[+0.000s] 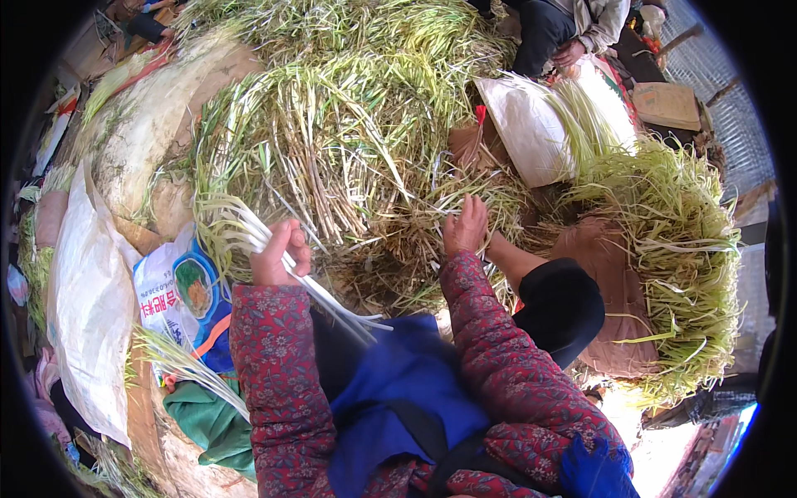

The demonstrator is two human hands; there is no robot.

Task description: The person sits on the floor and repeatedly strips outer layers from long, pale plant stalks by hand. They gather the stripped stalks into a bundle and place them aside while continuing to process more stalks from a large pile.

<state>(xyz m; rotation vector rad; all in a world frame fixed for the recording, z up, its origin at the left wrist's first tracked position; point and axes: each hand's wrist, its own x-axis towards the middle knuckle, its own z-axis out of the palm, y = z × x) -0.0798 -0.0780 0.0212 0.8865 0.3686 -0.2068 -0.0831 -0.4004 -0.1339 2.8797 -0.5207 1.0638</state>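
Below the middle of the view, my left hand (281, 254) is closed around a small bunch of long white-stemmed leafy shoots (319, 291), their pale green leaf ends pointing up and left and their white ends lying toward my blue apron (398, 380). My right hand (466, 226) is held out over the near edge of the plant pile, fingers apart, and no stem shows in it. In front of both hands spreads a broad heap of yellow-green shoots and stalks (324, 137). Another small bunch of pale stems (187, 361) lies at my left, beside my sleeve.
A printed fertilizer sack (180, 292) and a white sheet (93, 299) lie at left, near green cloth (208, 417). At right, a stack of leafy shoots (691, 267) borders brown covering (604, 292). A seated person (570, 50) is at upper right, by shoots on white sacking (529, 124).
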